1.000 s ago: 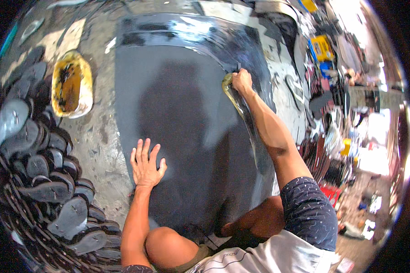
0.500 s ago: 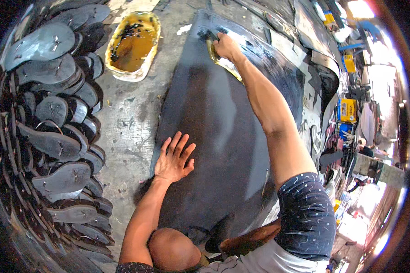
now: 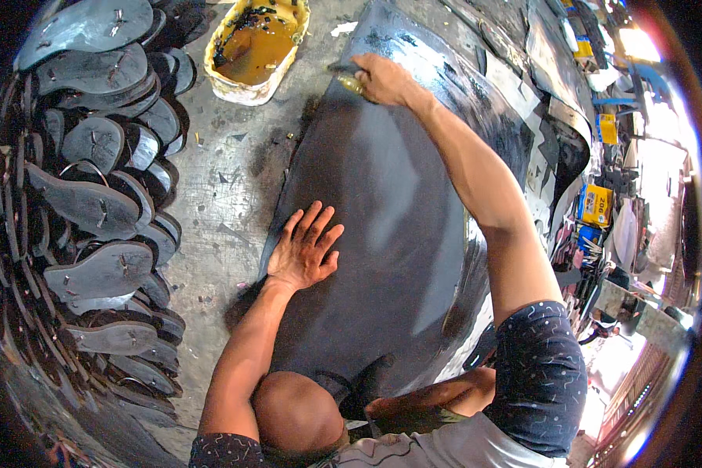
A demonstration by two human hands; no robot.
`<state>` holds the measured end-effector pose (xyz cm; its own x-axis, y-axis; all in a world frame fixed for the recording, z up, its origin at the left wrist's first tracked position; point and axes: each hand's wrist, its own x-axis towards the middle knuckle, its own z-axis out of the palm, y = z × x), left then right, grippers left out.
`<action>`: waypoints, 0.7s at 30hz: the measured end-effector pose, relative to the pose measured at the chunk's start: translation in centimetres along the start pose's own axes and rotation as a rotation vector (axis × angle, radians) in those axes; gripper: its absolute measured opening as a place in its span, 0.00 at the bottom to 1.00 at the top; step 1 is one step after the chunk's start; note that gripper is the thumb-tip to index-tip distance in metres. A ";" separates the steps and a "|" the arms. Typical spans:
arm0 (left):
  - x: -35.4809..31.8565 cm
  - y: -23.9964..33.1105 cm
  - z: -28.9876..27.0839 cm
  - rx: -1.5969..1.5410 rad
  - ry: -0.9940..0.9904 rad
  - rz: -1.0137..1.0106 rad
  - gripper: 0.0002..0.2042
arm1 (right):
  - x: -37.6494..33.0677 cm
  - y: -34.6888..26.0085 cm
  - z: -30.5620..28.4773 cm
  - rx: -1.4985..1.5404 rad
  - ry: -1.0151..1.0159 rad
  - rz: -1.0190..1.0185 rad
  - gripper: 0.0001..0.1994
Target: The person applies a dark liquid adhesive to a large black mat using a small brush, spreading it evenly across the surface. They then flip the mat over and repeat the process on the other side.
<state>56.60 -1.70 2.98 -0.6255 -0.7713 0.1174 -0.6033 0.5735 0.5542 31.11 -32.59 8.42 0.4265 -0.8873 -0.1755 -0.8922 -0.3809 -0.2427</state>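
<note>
A large dark sheet [image 3: 366,257] lies across the work surface, its far part wet and glossy. My left hand [image 3: 304,246] rests flat on its left side, fingers spread. Near the sheet's far left edge, my right hand [image 3: 382,79] is closed around a yellow-smeared spreader [image 3: 351,83], whose shape is mostly hidden by the fingers and blur. Left of that hand stands an oblong tub [image 3: 218,74], caked with yellow around the rim and holding amber, glue-like liquid with dark clumps.
Stacks of dark shoe soles [image 3: 93,199] crowd the left side. Scuffed grey work surface [image 3: 210,187] shows between them and the sheet. Beyond the sheet's right edge lie curled dark sheets [image 3: 550,78] and scraps. Yellow boxes [image 3: 595,204] stand farther right.
My right hand has swept left with the spreader, to the sheet's far left edge. My left hand stays flat on the sheet. The whole view has shifted slightly.
</note>
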 end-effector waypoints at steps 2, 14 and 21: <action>0.1 0.0 0.1 -0.004 0.009 -0.002 0.28 | -1.5 -0.7 1.4 0.041 0.017 -0.119 0.15; 0.6 0.7 -0.4 0.060 -0.020 -0.036 0.26 | -8.8 9.0 -1.4 -0.274 -0.014 -0.412 0.21; 0.8 1.3 -0.6 0.089 -0.035 -0.056 0.28 | -33.2 13.3 0.0 -0.065 -0.107 0.101 0.24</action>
<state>55.64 -1.76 4.30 -0.6054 -0.7937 0.0584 -0.6786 0.5532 0.4832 5.12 -8.21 11.04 0.3446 -0.8904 -0.2972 -0.9375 -0.3103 -0.1573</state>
